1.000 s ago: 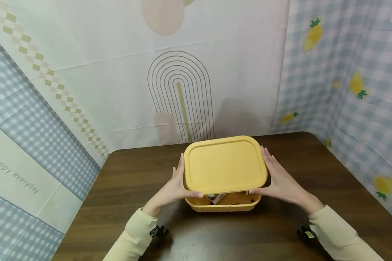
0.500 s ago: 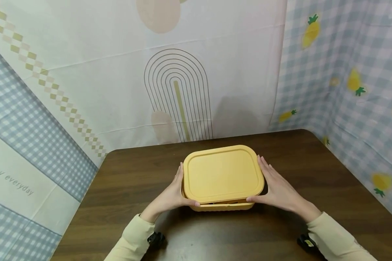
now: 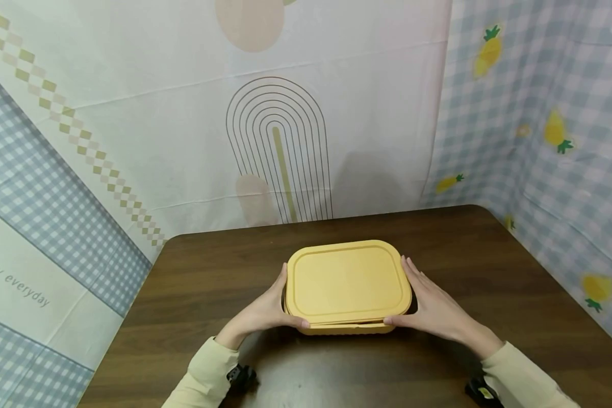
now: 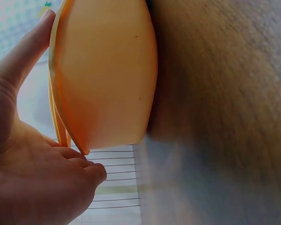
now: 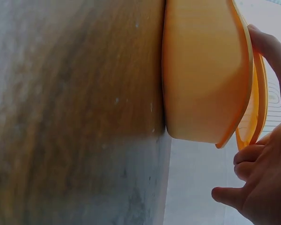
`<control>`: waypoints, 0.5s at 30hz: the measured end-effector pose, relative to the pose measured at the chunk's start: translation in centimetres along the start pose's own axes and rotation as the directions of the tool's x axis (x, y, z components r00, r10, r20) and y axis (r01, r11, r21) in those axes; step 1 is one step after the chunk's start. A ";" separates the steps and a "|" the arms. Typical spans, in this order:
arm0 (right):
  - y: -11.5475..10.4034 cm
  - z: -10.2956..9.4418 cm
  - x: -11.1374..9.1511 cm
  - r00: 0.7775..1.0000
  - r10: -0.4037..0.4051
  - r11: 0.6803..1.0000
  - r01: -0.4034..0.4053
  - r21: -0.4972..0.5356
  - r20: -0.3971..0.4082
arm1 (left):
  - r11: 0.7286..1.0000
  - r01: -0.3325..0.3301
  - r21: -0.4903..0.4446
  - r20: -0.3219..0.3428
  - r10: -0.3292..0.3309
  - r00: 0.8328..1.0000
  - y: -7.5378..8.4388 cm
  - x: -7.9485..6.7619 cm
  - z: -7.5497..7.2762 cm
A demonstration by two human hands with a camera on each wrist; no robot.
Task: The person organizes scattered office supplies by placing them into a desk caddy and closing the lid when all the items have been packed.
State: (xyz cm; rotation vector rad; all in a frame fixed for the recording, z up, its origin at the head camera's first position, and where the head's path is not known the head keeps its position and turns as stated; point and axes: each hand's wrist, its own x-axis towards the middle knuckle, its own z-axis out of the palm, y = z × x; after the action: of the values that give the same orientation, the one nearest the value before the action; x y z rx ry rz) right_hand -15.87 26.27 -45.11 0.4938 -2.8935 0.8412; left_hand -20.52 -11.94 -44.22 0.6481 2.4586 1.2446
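Observation:
A yellow rectangular lid (image 3: 349, 280) with rounded corners rests over a yellow plastic box (image 3: 347, 330) on the table. My left hand (image 3: 265, 309) holds the lid's left end, thumb at the front edge and fingers along the side. At the opposite end, my right hand (image 3: 436, 309) grips it the same way. Both wrist views show the lid (image 5: 260, 108) tilted, with a gap between it and the box rim at the far side. Beneath it, the box wall (image 4: 107, 70) stands upright on the table. What lies inside the box is hidden now.
The dark wooden table (image 3: 224, 266) reaches back to a white patterned cloth (image 3: 183, 141). Blue checked cloth with pineapples (image 3: 566, 187) hangs at the right. A black wrist device (image 3: 242, 377) sits under the left sleeve, another (image 3: 481, 391) under the right.
Both hands have lowered the lid toward the box. The front opening, which showed several small items inside a second ago, has narrowed to a thin slit.

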 end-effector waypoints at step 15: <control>-0.6 0.0 -0.5 0.999 0.025 0.999 -0.026 0.037 0.023 | 0.999 0.021 -0.033 0.000 -0.021 1.000 0.3 -0.7 -0.2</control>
State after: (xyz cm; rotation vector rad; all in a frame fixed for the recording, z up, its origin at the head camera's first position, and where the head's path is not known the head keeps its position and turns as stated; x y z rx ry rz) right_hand -15.18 25.95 -44.88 0.4744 -2.9155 0.9008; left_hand -19.95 -12.25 -43.79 0.6116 2.4339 1.2748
